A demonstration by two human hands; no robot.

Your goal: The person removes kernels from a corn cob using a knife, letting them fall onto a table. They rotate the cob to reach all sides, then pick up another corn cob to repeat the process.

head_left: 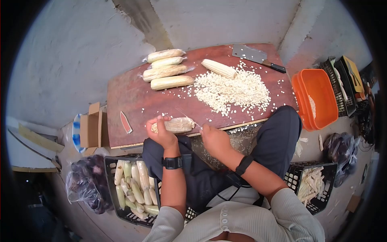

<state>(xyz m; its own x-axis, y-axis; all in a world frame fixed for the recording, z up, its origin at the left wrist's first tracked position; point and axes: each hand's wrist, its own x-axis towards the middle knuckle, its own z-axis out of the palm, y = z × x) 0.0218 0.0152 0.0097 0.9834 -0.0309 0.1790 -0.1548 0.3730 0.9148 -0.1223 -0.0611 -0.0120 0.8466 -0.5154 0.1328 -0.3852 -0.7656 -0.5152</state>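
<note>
My left hand (163, 131) is wrapped round one end of a corn cob (179, 125), which lies level over the front edge of the red-brown table (141, 101). My right hand (215, 139) is closed in a pinch at the cob's other end. A thin, pale strip or edge runs from its fingertips toward the cob; I cannot tell what it is. Beyond my hands, a heap of loose white kernels (234, 90) covers the table, with a pale cob (219, 68) resting on it. Several cobs in clear film (165, 72) lie side by side at the back left.
A cleaver (252, 53) lies at the back right. A small red, pointed object (125, 122) is at the table's left. An orange bin (316, 99) holds some kernels. Black crates with cobs (135, 185) and husk-like scraps (312, 183) flank my legs. A cardboard box (92, 127) stands left.
</note>
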